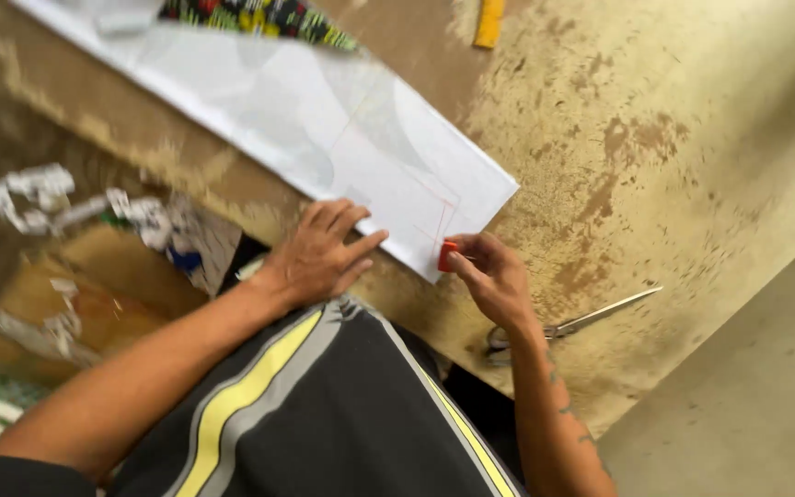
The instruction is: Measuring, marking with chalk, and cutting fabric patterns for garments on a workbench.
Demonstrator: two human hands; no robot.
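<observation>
A long white sheet of fabric (pixel 324 120) lies across a worn brown table (pixel 655 138), with thin red lines drawn near its near corner. My left hand (pixel 319 253) lies flat with fingers spread on the sheet's near edge, pressing it down. My right hand (pixel 494 276) pinches a small red piece of chalk (pixel 447 255) against the sheet's corner, at the end of the red lines.
Metal scissors (pixel 591 317) lie on the table just right of my right wrist. A yellow ruler (pixel 489 23) and a patterned multicoloured cloth (pixel 259 17) rest at the far edge. Scraps of paper and cloth (pixel 75 207) litter the floor at left.
</observation>
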